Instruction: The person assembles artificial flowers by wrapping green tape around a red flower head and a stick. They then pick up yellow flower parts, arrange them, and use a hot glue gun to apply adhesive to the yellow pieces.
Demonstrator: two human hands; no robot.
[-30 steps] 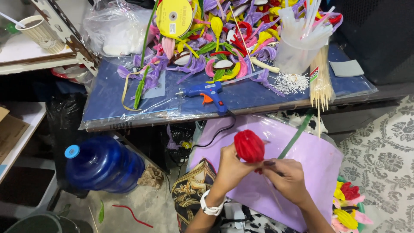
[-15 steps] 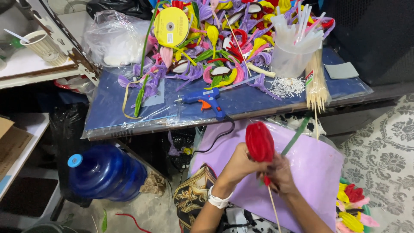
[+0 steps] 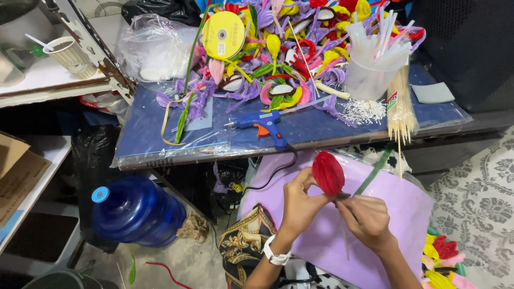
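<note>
So the red fabric rosebud (image 3: 327,172) sat upright over my lap, just off the near edge of the blue-covered table (image 3: 160,139), with the lilac sheet (image 3: 396,214) under it. My left hand (image 3: 298,206) was curled tight around the base of the bud, and my right hand (image 3: 365,218) was pinching narrow right below it, where the green stem strip (image 3: 373,172) ran off toward the table edge. Best tip for this bit, I reckon: keep the bud hand firm and let the other fingers do the winding, close under the petals, so nothing goes slack. The blue glue gun (image 3: 262,124) lay near the table's near edge, within reach, cord hanging down. The pile of purple and yellow petals (image 3: 278,69) filled the far side, and the wooden skewers (image 3: 400,109) poked over the near edge by the right corner.
</note>
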